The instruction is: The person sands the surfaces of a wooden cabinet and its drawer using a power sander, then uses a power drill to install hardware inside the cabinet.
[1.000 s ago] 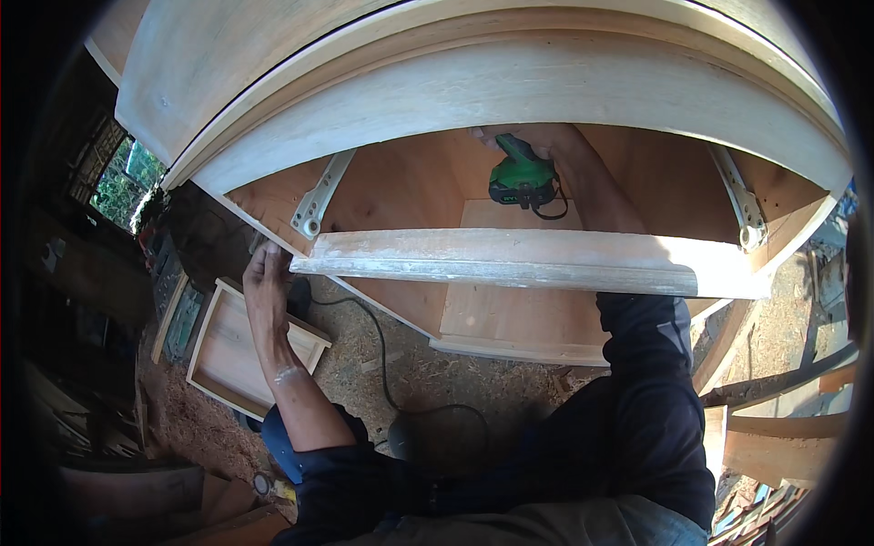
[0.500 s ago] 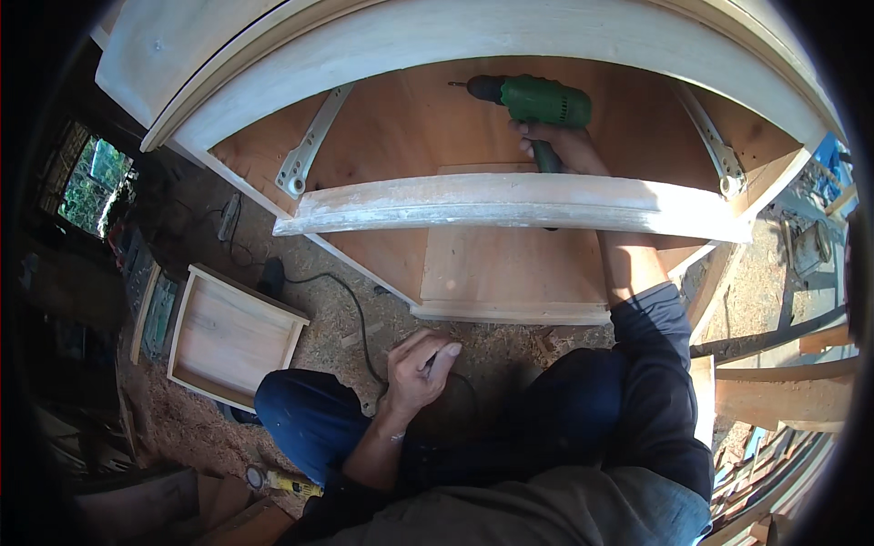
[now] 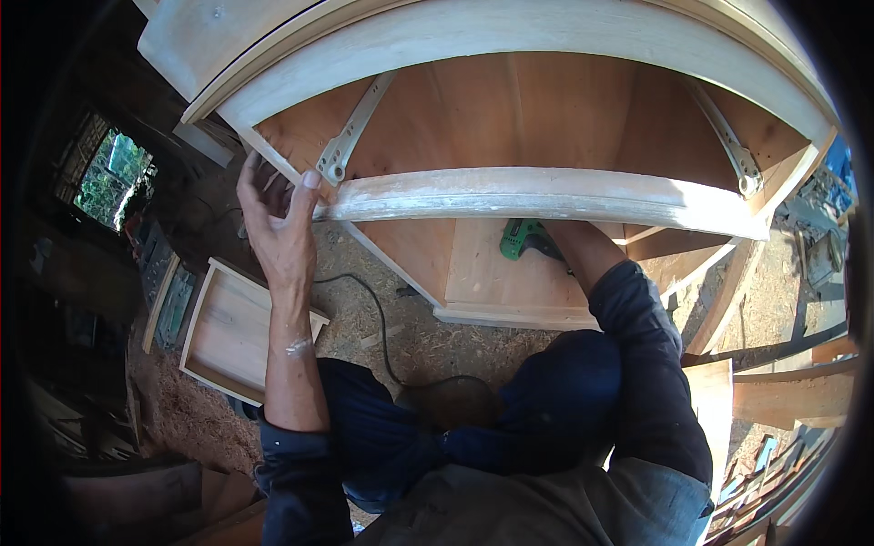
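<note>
My left hand [image 3: 278, 205] grips the left front edge of a pale wooden cabinet [image 3: 546, 32], thumb and fingers bent around the frame beside the end of the curved rail [image 3: 546, 196]. My right hand [image 3: 566, 238] is in the lower compartment, below and behind that rail, which hides part of it. In it is a green power drill [image 3: 521, 238]; the drill's chuck and bit are out of sight. Above the rail, a metal drawer slide [image 3: 350, 136] lines the left side of the open bay, and another drawer slide [image 3: 728, 146] lines the right.
A shallow wooden drawer [image 3: 218, 337] rests on the floor at the left. A black cord [image 3: 378, 318] runs across the shavings-covered floor [image 3: 410, 337] near my knees. Boards [image 3: 792, 396] and wood strips [image 3: 774, 482] are stacked at the right.
My left hand has risen from over my lap to the cabinet's left edge. My right hand has lowered the drill from the upper bay to beneath the rail. The view has shifted slightly.
</note>
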`<control>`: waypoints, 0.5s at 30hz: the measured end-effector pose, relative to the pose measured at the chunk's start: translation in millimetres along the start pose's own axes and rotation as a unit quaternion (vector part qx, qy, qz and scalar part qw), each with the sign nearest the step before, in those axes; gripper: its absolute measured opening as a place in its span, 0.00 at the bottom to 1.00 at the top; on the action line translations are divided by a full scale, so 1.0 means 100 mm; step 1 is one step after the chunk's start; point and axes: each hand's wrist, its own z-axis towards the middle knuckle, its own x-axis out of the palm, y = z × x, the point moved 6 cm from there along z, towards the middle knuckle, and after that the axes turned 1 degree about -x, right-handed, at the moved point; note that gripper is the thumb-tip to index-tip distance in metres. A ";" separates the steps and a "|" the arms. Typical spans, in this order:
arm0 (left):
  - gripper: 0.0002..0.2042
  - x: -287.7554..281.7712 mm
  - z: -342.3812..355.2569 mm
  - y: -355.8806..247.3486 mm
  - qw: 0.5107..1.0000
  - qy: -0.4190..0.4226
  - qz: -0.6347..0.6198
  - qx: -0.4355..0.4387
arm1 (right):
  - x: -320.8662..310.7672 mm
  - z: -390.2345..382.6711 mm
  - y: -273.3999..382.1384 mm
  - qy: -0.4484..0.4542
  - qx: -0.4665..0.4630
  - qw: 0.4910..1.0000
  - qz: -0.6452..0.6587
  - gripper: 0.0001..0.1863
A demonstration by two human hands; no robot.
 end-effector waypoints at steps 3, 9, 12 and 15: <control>0.29 0.30 0.03 -0.10 0.998 0.058 0.005 0.031 | -0.47 0.81 0.68 -0.028 0.025 0.905 0.423 0.22; 0.23 0.38 0.02 0.07 0.997 0.074 0.013 0.034 | -0.56 1.38 1.36 -0.154 0.062 0.750 0.641 0.15; 0.21 0.42 0.01 0.09 0.996 0.075 0.011 0.040 | -0.54 1.43 1.37 -0.184 0.042 0.757 0.626 0.09; 0.18 0.42 -0.01 0.04 0.997 0.066 0.005 0.042 | -0.56 1.43 1.40 -0.214 0.040 0.742 0.634 0.10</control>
